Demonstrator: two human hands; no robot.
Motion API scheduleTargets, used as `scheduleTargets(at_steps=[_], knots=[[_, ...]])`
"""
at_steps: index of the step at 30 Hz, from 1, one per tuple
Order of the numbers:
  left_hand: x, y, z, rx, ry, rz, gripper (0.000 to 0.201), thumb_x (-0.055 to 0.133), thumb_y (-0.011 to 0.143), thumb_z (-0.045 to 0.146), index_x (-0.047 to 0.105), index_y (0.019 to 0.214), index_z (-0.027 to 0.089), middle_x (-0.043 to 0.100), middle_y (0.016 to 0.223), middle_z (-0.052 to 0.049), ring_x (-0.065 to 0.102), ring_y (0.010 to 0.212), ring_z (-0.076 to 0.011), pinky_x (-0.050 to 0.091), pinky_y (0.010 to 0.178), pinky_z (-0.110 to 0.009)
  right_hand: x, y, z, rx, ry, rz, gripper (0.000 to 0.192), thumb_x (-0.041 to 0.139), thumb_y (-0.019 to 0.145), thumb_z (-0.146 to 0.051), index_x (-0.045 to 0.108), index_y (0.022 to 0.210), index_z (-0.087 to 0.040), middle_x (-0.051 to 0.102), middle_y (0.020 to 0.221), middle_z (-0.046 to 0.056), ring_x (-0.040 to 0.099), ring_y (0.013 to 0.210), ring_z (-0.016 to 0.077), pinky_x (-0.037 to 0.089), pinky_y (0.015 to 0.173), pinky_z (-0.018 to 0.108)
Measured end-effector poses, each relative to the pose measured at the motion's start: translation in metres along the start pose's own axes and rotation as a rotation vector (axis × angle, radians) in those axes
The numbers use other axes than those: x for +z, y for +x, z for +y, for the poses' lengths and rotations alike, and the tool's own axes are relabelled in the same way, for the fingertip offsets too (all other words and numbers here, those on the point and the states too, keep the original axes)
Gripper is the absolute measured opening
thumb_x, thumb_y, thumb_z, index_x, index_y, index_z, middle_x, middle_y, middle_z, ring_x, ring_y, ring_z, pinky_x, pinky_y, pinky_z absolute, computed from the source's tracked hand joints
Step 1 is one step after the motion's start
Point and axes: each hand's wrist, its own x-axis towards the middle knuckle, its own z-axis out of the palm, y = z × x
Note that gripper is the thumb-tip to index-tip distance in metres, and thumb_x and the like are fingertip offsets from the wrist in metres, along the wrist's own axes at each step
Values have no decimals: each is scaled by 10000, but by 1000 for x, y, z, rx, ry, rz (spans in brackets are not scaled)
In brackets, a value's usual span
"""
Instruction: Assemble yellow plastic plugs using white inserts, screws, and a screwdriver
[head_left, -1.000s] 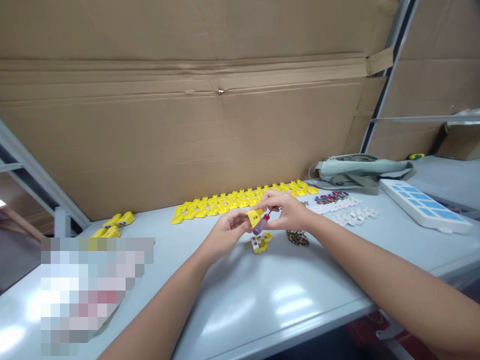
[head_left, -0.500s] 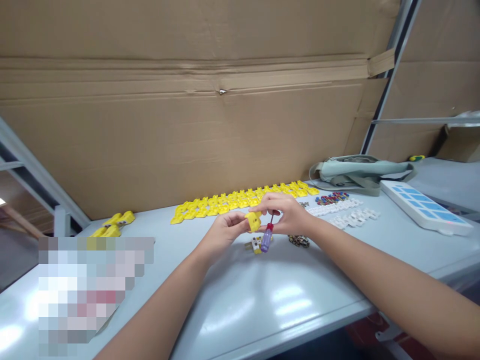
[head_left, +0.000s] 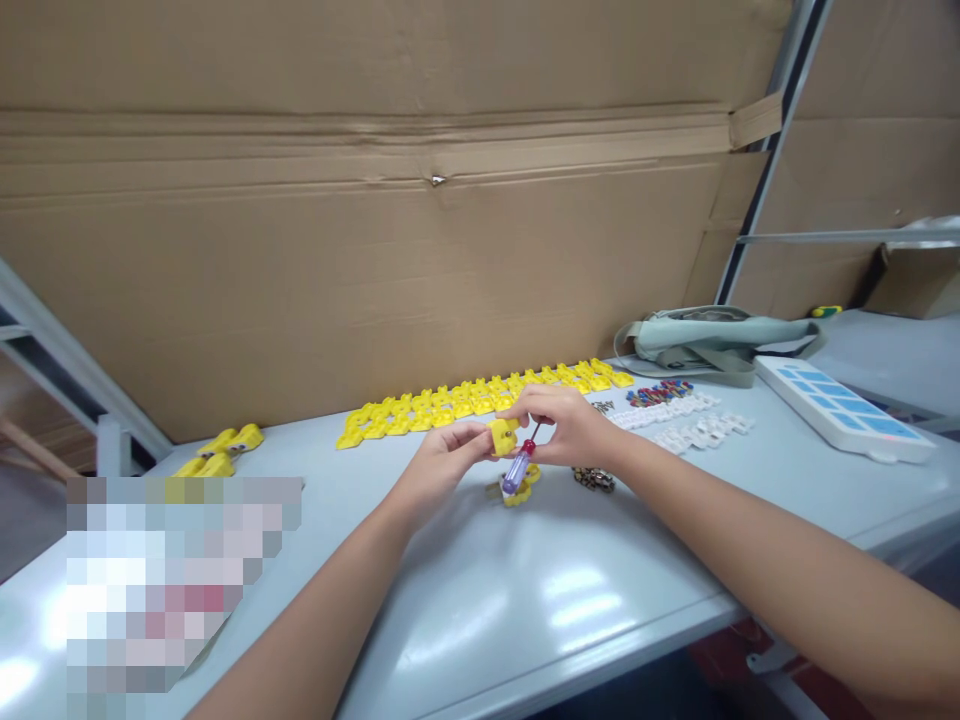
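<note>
My left hand (head_left: 448,458) pinches a yellow plastic plug cover (head_left: 503,437) between thumb and fingers, above the table; a small dark spot shows on its face. The fingers of my right hand (head_left: 568,424) are closed around a screwdriver (head_left: 519,470) with a clear purple handle and red collar. Its handle hangs down toward me, and the shaft runs up into the hand. My right fingertips are close to the cover's top edge; whether they touch it I cannot tell. Below, partly behind the screwdriver handle, an open yellow plug (head_left: 531,486) with metal pins lies on the table.
Rows of yellow covers (head_left: 465,400) line the cardboard wall. To the right lie small metal parts (head_left: 595,480), white inserts (head_left: 701,432), red-and-blue pieces (head_left: 660,393), a bag (head_left: 697,335) and a white-and-blue case (head_left: 844,405). Yellow plugs (head_left: 217,452) sit at left.
The screwdriver has swung, its handle now lower left and nearer the cover, its shaft tilted up to the right. The cover has turned slightly. The view has shifted a little.
</note>
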Motion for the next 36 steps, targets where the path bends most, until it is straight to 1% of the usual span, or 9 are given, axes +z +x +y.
scheduleTargets(at_steps=[4,8,11,15,23,28,30,32,36], knots=[[4,-2,4,33,-55,18,250,665,673,378,697,776,152,685,834,-63,604,843,-211,445,832,-346,2,0,1,6,-36,18,179,644,691,-217,628,859,-155,592,727,21,507,638,111,387,594,225],[6,-3,4,-8,49,153,191,727,614,343,681,659,163,660,693,-24,594,721,-177,457,760,-319,5,0,-1,15,-71,13,234,631,730,-253,647,948,-169,638,784,50,569,713,142,428,660,257],[5,-1,1,-11,-39,191,188,733,602,323,677,640,147,652,673,-29,599,714,-172,459,786,-328,7,1,-3,6,-57,17,288,651,723,-277,647,997,-186,664,815,52,587,722,142,439,670,258],[3,0,0,-66,-152,192,230,740,588,316,696,713,129,681,750,-61,614,761,-173,453,833,-333,7,3,-4,4,-18,39,197,625,753,-246,677,933,-182,683,811,55,607,714,132,451,666,241],[2,3,-5,-70,-15,172,267,714,615,354,705,756,127,692,813,-91,615,750,-187,475,749,-316,7,5,-4,15,-17,-52,116,554,820,-227,657,786,-186,690,767,33,608,710,128,446,668,237],[2,4,-6,-67,-74,273,251,738,572,337,691,712,134,673,703,-51,593,634,-148,484,718,-304,-1,5,4,7,-87,-77,155,504,844,-240,643,825,-175,681,818,51,602,765,139,436,716,247],[1,5,-5,-71,-112,354,250,744,557,323,676,703,132,663,682,-35,588,621,-133,480,710,-288,-14,5,13,151,-162,-28,137,531,801,-217,661,821,-178,686,825,51,604,755,145,427,706,240],[0,5,-4,-78,-147,415,261,746,547,314,661,709,127,649,665,-21,580,607,-118,475,693,-272,-31,3,28,429,-312,-32,147,563,731,-202,688,802,-177,690,785,56,600,703,160,413,651,237],[-1,6,-3,-84,-166,436,290,744,541,310,639,734,122,619,643,2,539,546,-88,463,643,-256,-61,-11,61,955,-531,-335,163,581,661,-235,712,719,-157,668,684,88,572,613,178,350,517,243]])
